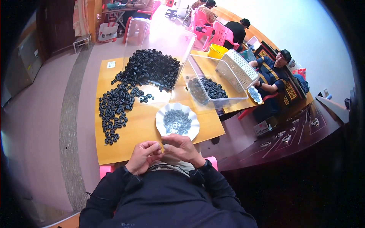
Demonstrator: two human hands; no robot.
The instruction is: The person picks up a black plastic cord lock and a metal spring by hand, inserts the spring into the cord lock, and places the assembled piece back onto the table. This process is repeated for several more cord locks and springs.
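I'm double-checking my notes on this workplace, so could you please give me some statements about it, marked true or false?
1. Loose black pieces lie left of the white plate. True.
2. The plate is empty. False: small grey pieces lie in it.
3. The left hand and right hand are close together. True.
4. Both hands rest among the black pieces. False: they are at the plate's near side.

white wall (323, 34) right | pinkish floor (45, 114), grey strip (73, 133) | pink chairs (219, 33) | strong glare (161, 15) at back
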